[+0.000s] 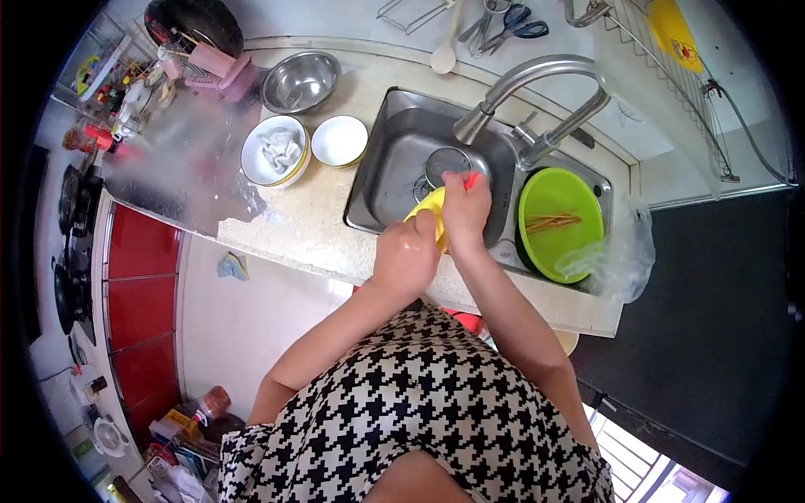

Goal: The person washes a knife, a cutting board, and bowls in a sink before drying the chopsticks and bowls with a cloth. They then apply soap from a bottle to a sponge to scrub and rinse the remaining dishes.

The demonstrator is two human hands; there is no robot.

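Note:
Both my hands work close together over the front edge of the steel sink (381, 180). My left hand (407, 256) is closed on a yellow cloth-like piece (432, 204), which also shows between the two hands. My right hand (466, 210) is a fist around a thing with a red end (471, 180) that sticks out by the thumb; most of it is hidden, and I cannot tell its kind. Just beyond that fist, a round, thin-rimmed piece (449, 161) appears over the basin. The tap (474, 126) hangs above it.
Left of the sink stand a white bowl with a crumpled white cloth (281, 149), another white bowl (340, 141) and a steel bowl (302, 82). At the right, a green basin (549, 189) holds chopsticks (553, 221), beside a clear plastic bag (625, 256). Scissors (516, 29) hang behind.

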